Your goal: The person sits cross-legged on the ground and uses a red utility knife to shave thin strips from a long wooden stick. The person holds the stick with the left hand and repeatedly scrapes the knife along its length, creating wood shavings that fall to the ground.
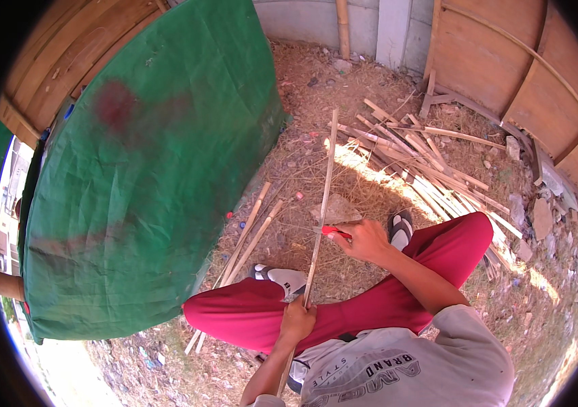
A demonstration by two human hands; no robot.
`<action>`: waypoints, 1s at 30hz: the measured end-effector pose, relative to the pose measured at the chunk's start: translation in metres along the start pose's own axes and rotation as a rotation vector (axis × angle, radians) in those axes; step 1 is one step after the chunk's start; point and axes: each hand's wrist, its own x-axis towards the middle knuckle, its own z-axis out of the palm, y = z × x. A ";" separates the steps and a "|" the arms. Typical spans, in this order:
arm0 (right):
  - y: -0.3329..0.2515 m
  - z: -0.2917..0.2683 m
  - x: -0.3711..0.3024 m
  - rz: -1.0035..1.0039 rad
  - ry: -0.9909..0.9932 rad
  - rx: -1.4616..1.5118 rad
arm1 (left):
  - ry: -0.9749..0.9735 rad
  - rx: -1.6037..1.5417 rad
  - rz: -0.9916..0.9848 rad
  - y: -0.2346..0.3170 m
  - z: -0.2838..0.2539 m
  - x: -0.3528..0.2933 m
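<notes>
A long, thin bamboo strip (327,178) slants up from beside my waist, past my crossed legs, toward the far ground. My left hand (297,320) is closed round its lower part, close to my lap. In my closed right hand (365,241) is a small red-handled knife (336,232). Its short blade lies against or just beside the strip, about midway up; whether it cuts in is too small to tell. Beyond my right hand, a flat stone (338,209) rests on the dry grass.
A heap of split bamboo strips (431,159) lies at the far right, partly in sunlight. Several bamboo pieces (251,234) lie left of my feet. A large green tarpaulin (146,176) hangs at the left. Wooden panels (486,61) and a concrete wall (302,19) stand behind.
</notes>
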 end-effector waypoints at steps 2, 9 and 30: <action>-0.002 0.004 -0.006 -0.041 -0.033 -0.028 | 0.016 -0.007 0.012 0.002 -0.001 0.001; -0.008 0.007 -0.013 -0.083 0.063 0.057 | 0.063 0.016 0.024 0.005 -0.001 0.005; 0.026 -0.019 0.017 0.117 0.191 -0.015 | -0.041 0.045 -0.014 0.012 -0.009 -0.025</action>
